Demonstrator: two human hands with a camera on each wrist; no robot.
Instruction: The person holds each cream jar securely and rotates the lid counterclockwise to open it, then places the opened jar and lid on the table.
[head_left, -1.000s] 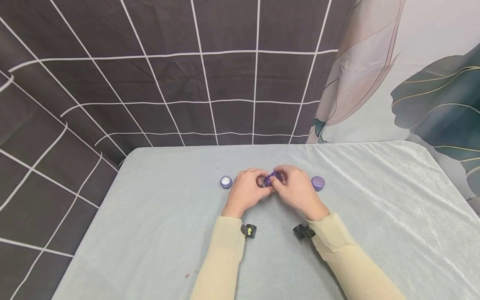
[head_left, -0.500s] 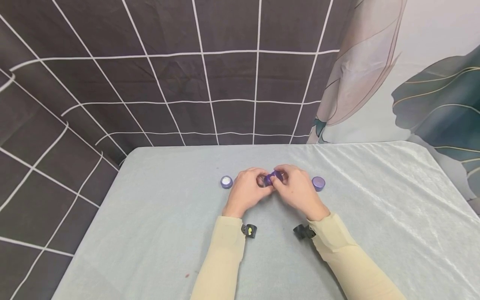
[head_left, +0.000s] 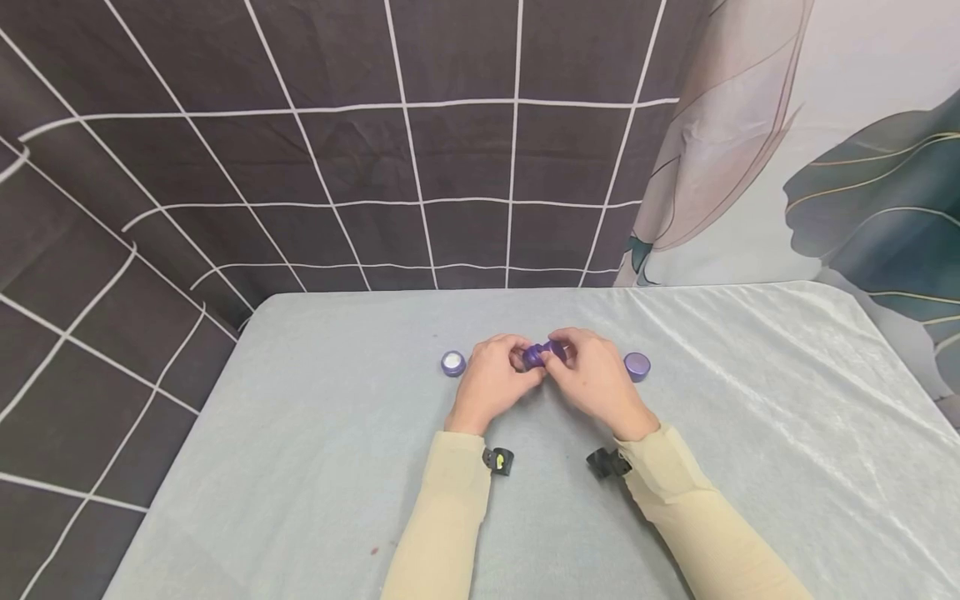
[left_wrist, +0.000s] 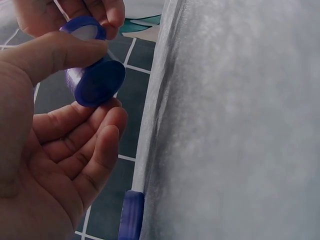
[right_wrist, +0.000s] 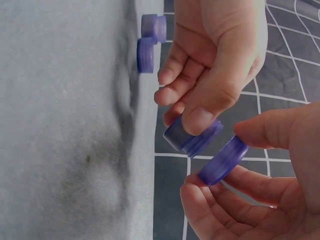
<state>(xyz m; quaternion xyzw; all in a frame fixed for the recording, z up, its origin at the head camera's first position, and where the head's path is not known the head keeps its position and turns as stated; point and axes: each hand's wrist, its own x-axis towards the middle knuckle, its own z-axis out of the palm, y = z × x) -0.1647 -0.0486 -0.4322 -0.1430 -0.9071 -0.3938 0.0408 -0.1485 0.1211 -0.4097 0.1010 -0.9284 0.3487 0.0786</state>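
A small purple jar (right_wrist: 191, 134) is tilted on its side between the thumb and fingers of my left hand (head_left: 493, 379); its flat base (left_wrist: 100, 84) faces the left wrist camera. My right hand (head_left: 594, 375) pinches a purple lid (right_wrist: 224, 161) by its edge, thumb on one side and fingers on the other. In the right wrist view a narrow gap shows between the lid and the jar's threaded neck. The lid's pale inside (left_wrist: 85, 32) appears in the left wrist view. Both hands are raised above the table.
An open purple jar (head_left: 452, 363) with white inside stands left of my left hand. Beside it, in the right wrist view, lies another purple piece (right_wrist: 145, 55). A round flat-topped purple piece (head_left: 637, 367) lies right of my right hand. Grey-blue cloth (head_left: 337, 433) covers the table.
The jar in my left hand has shifted slightly left, showing more of it between the hands. My right hand and the pieces on the table stay where they were.
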